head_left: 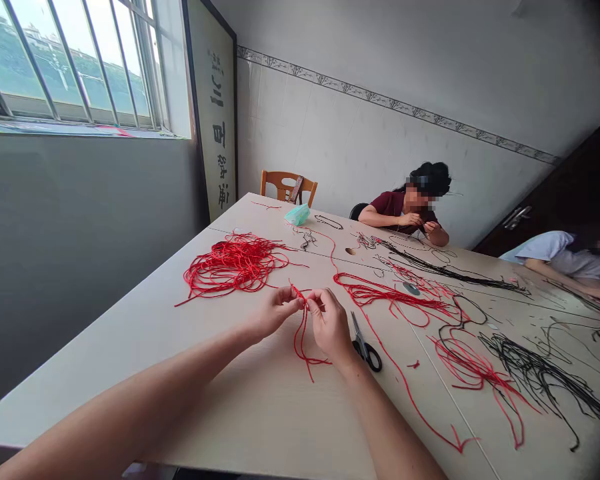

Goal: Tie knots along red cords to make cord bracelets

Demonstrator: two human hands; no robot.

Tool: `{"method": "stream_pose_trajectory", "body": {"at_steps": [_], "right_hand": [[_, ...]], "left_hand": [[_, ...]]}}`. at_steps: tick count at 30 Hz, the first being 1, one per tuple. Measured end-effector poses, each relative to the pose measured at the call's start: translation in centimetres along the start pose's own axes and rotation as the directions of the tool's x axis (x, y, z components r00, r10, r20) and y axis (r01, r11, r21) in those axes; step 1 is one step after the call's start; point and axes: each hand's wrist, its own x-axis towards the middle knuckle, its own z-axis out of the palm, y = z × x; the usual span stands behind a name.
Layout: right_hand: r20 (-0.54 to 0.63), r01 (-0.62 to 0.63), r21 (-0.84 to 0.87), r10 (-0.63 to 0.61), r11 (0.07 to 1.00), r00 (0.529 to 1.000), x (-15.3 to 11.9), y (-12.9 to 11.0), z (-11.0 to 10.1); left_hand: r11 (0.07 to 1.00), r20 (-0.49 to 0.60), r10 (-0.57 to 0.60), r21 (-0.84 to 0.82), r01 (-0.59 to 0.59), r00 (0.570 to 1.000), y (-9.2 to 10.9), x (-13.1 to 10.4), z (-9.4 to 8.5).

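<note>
Manipulating red cord (299, 292) at frame centre | left hand (274, 313) and right hand (332, 327): fingers were pinched nearly closed on it | next move likely called for even tension

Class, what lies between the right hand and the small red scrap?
Scissors and a long red cord lie between the right hand and the scrap, in the head view.
</note>
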Motion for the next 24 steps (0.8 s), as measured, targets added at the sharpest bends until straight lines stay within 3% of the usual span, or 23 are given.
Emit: {"method": "stream_pose_trajectory", "body": {"at_steps": [3, 7, 11, 14, 20, 24], "right_hand": [[-0.052, -0.126, 0.115, 0.132, 0.985, 0.990, 0.10, 0.13, 0.11], [0.103, -0.330, 0.364, 0.314, 0.871, 0.944, 0.32, 0.26, 0.01], [0.213, -0.442, 0.507, 0.390, 0.740, 0.896, 0.52, -0.05, -0.21], [0.242, -0.461, 0.560, 0.396, 0.688, 0.886, 0.60, -0.25, -0.36], [0.166, -0.355, 0.458, 0.314, 0.815, 0.935, 0.66, -0.02, -0.57], [0.190, -0.331, 0.427, 0.275, 0.841, 0.943, 0.66, -0.13, -0.79]], "left_hand": [[0.994, -0.043, 0.042, 0.101, -0.037, 0.998, -0.08, 0.06, -0.01], [0.976, -0.088, 0.063, 0.211, -0.043, 0.994, 0.37, -0.07, 0.07], [0.973, -0.065, 0.057, 0.226, -0.041, 0.996, 0.65, -0.22, 0.12], [0.983, -0.034, 0.056, 0.178, -0.049, 0.998, 0.52, -0.23, 0.17], [0.998, 0.002, 0.052, 0.026, -0.052, 0.999, 0.38, -0.14, 0.20], [0.999, 0.040, 0.008, -0.052, -0.006, 0.999, 0.70, -0.16, 0.20]]}}
